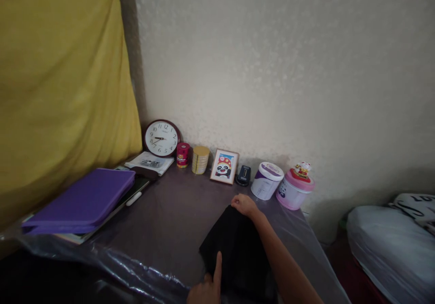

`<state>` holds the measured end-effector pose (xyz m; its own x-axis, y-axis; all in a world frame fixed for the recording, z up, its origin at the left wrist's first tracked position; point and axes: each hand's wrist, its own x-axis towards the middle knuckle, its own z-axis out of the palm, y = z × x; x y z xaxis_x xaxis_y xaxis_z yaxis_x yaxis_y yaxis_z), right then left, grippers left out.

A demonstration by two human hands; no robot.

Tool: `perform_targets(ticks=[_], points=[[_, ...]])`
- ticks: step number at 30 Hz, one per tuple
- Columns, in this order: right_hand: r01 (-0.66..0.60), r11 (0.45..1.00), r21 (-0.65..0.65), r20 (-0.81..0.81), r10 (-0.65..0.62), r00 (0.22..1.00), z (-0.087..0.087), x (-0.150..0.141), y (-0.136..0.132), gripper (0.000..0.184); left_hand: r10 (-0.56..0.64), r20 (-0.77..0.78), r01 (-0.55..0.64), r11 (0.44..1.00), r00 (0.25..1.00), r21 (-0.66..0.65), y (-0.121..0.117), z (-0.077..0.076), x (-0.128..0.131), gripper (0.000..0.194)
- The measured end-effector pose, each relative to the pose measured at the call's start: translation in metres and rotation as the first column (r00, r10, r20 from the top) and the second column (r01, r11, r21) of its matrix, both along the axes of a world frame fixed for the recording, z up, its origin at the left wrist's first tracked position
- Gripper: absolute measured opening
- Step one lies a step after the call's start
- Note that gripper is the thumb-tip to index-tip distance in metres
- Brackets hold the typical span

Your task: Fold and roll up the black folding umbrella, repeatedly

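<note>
Left hand (205,290): at the bottom centre of the frame, index finger stretched upward over the black piece, other fingers curled; whether it grips anything cannot be told.
Black piece (234,249): lower centre, matte, dark and cloth-like, with an angular outline, lying on the tabletop between both hands.
Right hand (243,203): above it, palm down, fingers curled and closed on its upper edge; the bare forearm (285,261) slants up from the lower right.
Tabletop (166,218): brownish-grey, under clear plastic film (146,274) that wrinkles and shines at lower left.
Purple folder (84,200): left, smooth and rectangular, stacked on flat items.
Round tubs: right of centre, one white with a purple-edged lid (267,180), one pink (295,189) carrying a small figurine (302,170).
Picture frame (224,166): centre, pale, rectangular, panda print.
Clock (162,138): left of centre, round, dark glossy rim.
Wall (272,64): mottled grey, across the upper frame.
</note>
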<state>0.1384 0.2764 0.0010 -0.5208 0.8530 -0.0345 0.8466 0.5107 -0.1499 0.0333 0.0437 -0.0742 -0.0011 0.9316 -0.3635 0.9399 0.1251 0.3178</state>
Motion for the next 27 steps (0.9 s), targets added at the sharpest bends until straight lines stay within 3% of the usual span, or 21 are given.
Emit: perform_targets(ticks=[14, 20, 27], points=[[-0.025, 0.999, 0.024, 0.174, 0.020, 0.985, 0.014, -0.015, -0.006, 0.020, 0.013, -0.038, -0.015, 0.998, 0.999, -0.053, 0.003, 0.007, 0.003, 0.081], [0.040, 0.999, -0.025, 0.128, -0.036, 0.991, 0.017, -0.019, -0.004, 0.021, 0.011, -0.044, -0.014, 0.998, 0.999, -0.062, 0.002, 0.011, 0.002, 0.083], [0.088, 0.976, -0.202, -0.022, -0.094, 0.995, 0.010, -0.017, 0.008, 0.011, -0.002, -0.040, 0.000, 0.999, 0.999, -0.042, 0.002, 0.006, 0.001, 0.082]])
